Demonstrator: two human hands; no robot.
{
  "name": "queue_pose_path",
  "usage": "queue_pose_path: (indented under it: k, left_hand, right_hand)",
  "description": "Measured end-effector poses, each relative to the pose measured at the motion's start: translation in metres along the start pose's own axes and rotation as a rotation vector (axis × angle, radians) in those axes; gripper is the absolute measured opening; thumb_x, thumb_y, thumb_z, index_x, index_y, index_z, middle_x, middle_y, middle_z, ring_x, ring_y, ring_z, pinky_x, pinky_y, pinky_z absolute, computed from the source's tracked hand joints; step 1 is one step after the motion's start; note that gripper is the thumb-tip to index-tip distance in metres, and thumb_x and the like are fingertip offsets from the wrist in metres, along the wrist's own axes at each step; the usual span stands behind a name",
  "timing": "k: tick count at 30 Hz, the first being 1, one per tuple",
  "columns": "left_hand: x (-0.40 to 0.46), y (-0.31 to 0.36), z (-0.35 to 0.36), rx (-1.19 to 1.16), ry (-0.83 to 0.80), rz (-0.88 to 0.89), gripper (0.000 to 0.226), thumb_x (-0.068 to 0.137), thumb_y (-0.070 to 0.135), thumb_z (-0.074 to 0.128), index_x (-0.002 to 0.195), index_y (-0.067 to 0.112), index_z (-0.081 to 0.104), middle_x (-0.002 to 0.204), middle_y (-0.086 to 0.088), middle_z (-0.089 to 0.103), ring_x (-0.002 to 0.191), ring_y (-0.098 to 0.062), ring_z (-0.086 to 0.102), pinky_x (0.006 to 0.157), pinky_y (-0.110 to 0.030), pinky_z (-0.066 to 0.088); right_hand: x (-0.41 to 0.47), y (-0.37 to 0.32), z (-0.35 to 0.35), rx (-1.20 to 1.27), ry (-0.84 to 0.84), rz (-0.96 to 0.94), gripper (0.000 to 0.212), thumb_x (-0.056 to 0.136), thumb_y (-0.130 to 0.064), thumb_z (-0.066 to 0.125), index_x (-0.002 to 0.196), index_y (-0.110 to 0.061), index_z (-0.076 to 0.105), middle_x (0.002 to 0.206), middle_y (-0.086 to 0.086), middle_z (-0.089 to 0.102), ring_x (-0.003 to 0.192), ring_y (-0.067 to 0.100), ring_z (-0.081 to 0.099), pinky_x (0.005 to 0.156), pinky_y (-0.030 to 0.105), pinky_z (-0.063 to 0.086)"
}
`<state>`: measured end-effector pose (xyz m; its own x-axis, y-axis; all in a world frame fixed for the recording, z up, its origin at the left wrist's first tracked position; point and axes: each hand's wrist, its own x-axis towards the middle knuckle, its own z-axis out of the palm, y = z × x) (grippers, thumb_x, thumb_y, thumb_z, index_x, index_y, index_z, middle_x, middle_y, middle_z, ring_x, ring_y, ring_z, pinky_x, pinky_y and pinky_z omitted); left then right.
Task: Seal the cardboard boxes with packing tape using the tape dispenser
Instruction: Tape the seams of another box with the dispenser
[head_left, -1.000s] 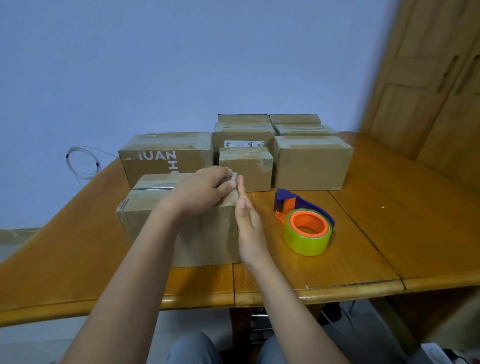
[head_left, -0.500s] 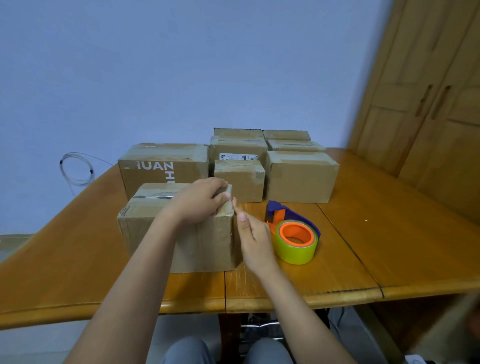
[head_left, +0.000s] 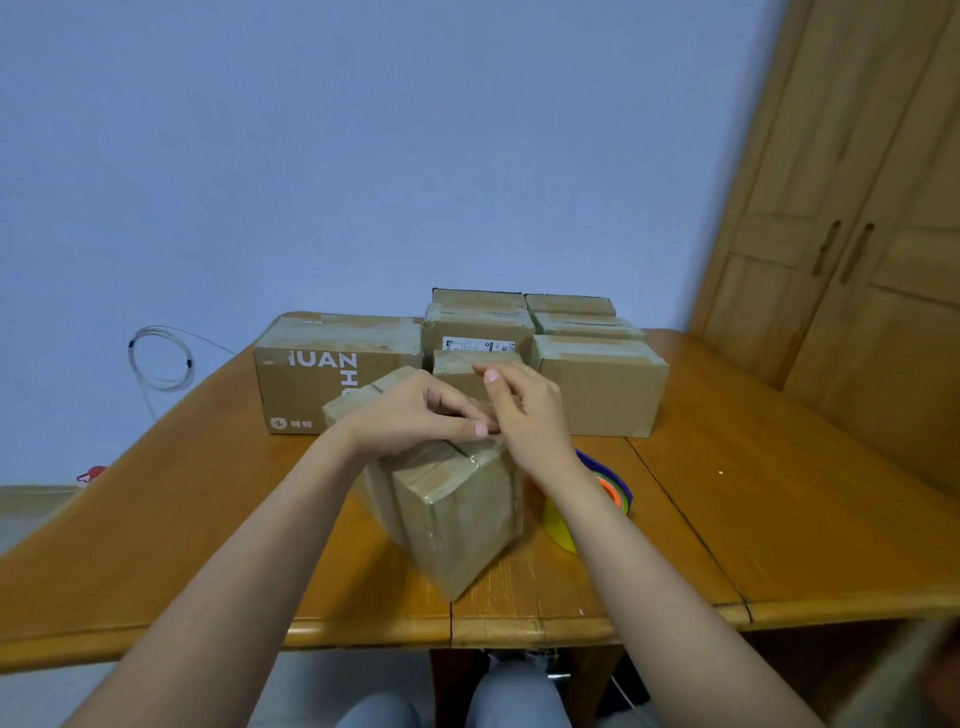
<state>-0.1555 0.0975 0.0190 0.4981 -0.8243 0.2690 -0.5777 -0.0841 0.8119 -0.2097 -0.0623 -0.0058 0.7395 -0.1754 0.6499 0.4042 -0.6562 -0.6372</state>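
While left hand (head_left: 415, 415) and right hand (head_left: 524, 410) rest atop box (head_left: 457, 509), fingers loosely curled, grip unclear.

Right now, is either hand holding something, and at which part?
Both hands are on the near cardboard box, at its top: the left hand rests across it, the right hand at its right edge. A true grip cannot be told.

Both forearms reach forward and meet over the top of the near cardboard box (head_left: 457, 499). The left hand (head_left: 415, 415) lies on its top with fingers loosely curled; the right hand (head_left: 524, 410) touches it from the box's right, index finger raised.
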Motion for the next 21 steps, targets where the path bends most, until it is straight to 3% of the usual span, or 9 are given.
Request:
queue_pose_path:
  k: [4, 6, 8, 10, 12, 13, 15, 18, 21]
  left_hand:
    - [0.004, -0.002, 0.008, -0.016, 0.183, 0.062, 0.026, 0.071, 0.035, 0.073, 0.080, 0.012, 0.080, 0.082, -0.017, 0.074, 0.080, -0.038, 0.067, 0.074, -0.042, 0.051]
    - [0.004, -0.002, 0.013, 0.117, 0.242, 0.092, 0.031, 0.069, 0.041, 0.065, 0.072, 0.014, 0.079, 0.070, -0.011, 0.072, 0.071, -0.036, 0.064, 0.068, -0.040, 0.051]
    - [-0.001, -0.001, 0.015, 0.293, 0.229, 0.118, 0.043, 0.073, 0.045, 0.056, 0.074, 0.008, 0.077, 0.067, -0.007, 0.071, 0.065, -0.029, 0.062, 0.063, -0.038, 0.050]
    - [-0.007, -0.005, 0.017, 0.475, 0.266, 0.116, 0.048, 0.080, 0.051, 0.047, 0.084, 0.013, 0.076, 0.081, 0.002, 0.072, 0.075, -0.017, 0.064, 0.067, -0.039, 0.050]
    - [-0.009, -0.015, 0.020, 0.678, 0.404, 0.051, 0.054, 0.082, 0.058, 0.037, 0.106, 0.024, 0.072, 0.112, 0.010, 0.068, 0.105, -0.008, 0.059, 0.092, -0.042, 0.046]
    - [-0.009, -0.019, 0.021, 0.735, 0.429, -0.034, 0.062, 0.080, 0.063, 0.031, 0.120, 0.030, 0.066, 0.129, 0.013, 0.060, 0.121, -0.008, 0.050, 0.106, -0.048, 0.034]
    - [-0.008, -0.029, 0.021, 0.646, 0.358, -0.214, 0.082, 0.071, 0.075, 0.024, 0.139, 0.034, 0.049, 0.150, 0.013, 0.038, 0.140, -0.010, 0.029, 0.117, -0.053, 0.011]
    - [-0.003, -0.040, 0.014, 0.453, 0.242, -0.219, 0.100, 0.061, 0.092, 0.031, 0.141, 0.033, 0.046, 0.153, 0.010, 0.034, 0.144, -0.013, 0.021, 0.116, -0.057, 0.009]
    - [0.004, -0.035, 0.007, 0.421, 0.187, -0.242, 0.092, 0.062, 0.083, 0.039, 0.140, 0.034, 0.046, 0.153, 0.013, 0.031, 0.145, -0.008, 0.015, 0.118, -0.053, 0.003]
  right_hand:
    - [0.004, -0.003, -0.001, -0.011, -0.071, 0.046, 0.032, 0.101, -0.023, 0.044, 0.122, -0.011, 0.064, 0.122, 0.004, 0.064, 0.115, 0.017, 0.056, 0.096, 0.037, 0.046]
    - [0.005, 0.000, -0.001, -0.031, -0.206, 0.054, 0.035, 0.102, -0.026, 0.042, 0.131, -0.014, 0.058, 0.132, 0.002, 0.058, 0.125, 0.015, 0.050, 0.102, 0.028, 0.039]
    - [0.003, 0.004, 0.000, -0.043, -0.356, 0.040, 0.041, 0.103, -0.031, 0.038, 0.140, -0.017, 0.048, 0.143, 0.000, 0.048, 0.134, 0.012, 0.040, 0.109, 0.027, 0.031]
    - [0.000, 0.004, -0.001, -0.003, -0.460, 0.065, 0.049, 0.102, -0.041, 0.034, 0.146, -0.021, 0.037, 0.151, -0.004, 0.037, 0.139, 0.008, 0.030, 0.115, 0.030, 0.025]
    - [-0.002, 0.002, -0.005, 0.008, -0.530, 0.108, 0.066, 0.093, -0.060, 0.026, 0.149, -0.026, 0.027, 0.155, -0.009, 0.027, 0.142, 0.005, 0.022, 0.116, 0.028, 0.020]
    - [-0.003, 0.000, -0.007, -0.024, -0.564, 0.123, 0.078, 0.085, -0.070, 0.021, 0.150, -0.026, 0.024, 0.157, -0.010, 0.023, 0.143, 0.005, 0.018, 0.116, 0.027, 0.018]
    - [-0.004, -0.004, -0.010, -0.138, -0.635, 0.124, 0.093, 0.074, -0.076, 0.012, 0.151, -0.025, 0.020, 0.158, -0.009, 0.017, 0.145, 0.005, 0.011, 0.118, 0.028, 0.013]
    - [-0.009, -0.006, -0.015, -0.219, -0.692, 0.126, 0.085, 0.081, -0.069, 0.012, 0.152, -0.023, 0.016, 0.159, -0.009, 0.012, 0.146, 0.005, 0.004, 0.119, 0.030, 0.009]
    - [-0.008, 0.003, -0.026, -0.003, -0.618, 0.205, 0.070, 0.089, -0.063, 0.022, 0.150, -0.028, 0.027, 0.155, -0.012, 0.024, 0.142, 0.003, 0.018, 0.118, 0.029, 0.017]
